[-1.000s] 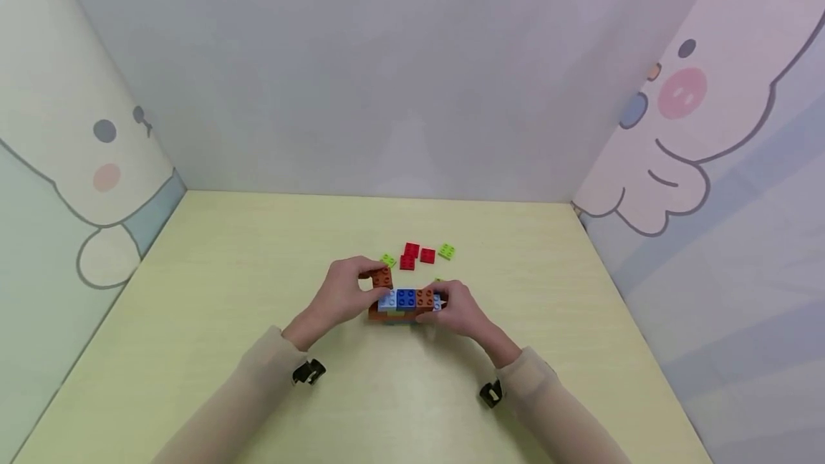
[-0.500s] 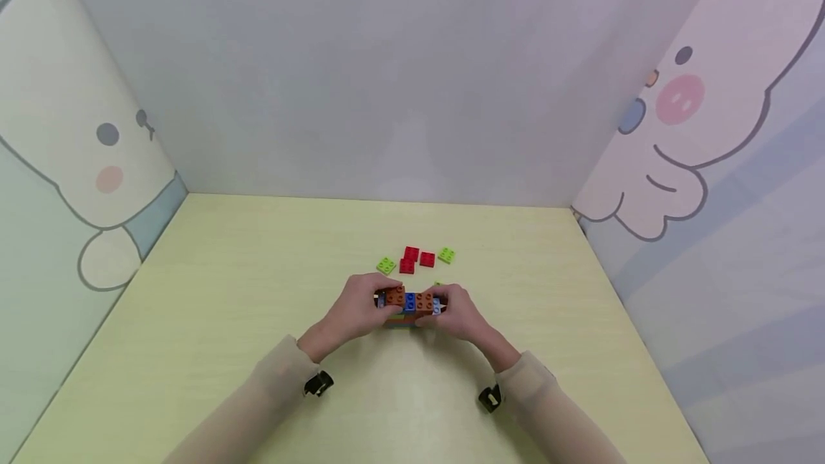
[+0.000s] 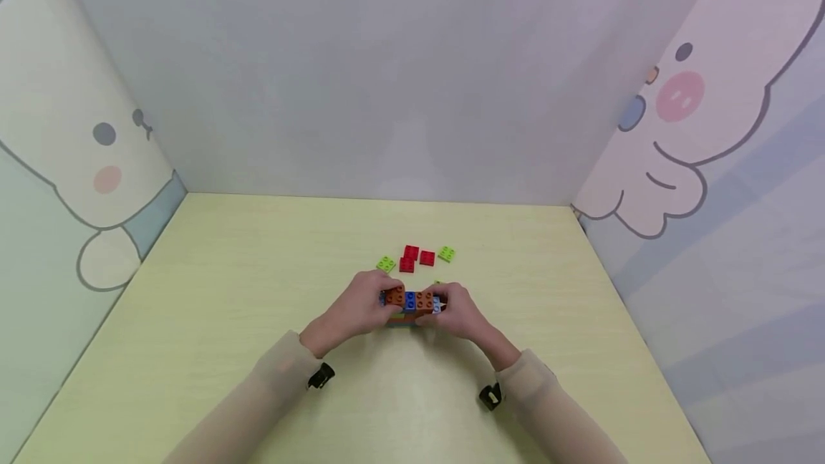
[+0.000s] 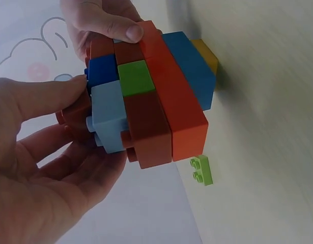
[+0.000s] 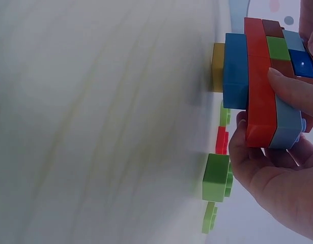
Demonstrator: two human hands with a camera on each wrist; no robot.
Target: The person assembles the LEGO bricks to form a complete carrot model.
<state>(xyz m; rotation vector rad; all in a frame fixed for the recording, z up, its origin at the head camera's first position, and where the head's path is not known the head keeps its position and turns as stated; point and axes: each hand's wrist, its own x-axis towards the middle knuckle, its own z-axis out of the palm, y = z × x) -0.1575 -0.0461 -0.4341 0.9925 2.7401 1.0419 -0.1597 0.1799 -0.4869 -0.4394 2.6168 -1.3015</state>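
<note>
Both hands are at a stack of toy building bricks in the middle of the table. Between thumb and fingers, my left hand pinches a brown brick on the stack's top, against the light blue brick and dark blue brick. My right hand grips the stack's right end, thumb on the near side and fingers round the far side. Long red bricks form a row above a blue brick, with a yellow brick at the bottom.
Beyond the stack lie several small red bricks, with a lime-green brick to their left and another lime brick to their right. In the right wrist view a taller green brick stands past the right hand. Walls enclose the table.
My left hand has moved right and nearer, bringing the brown brick from behind the stack's left end onto its top. The right hand keeps its grip in place.
</note>
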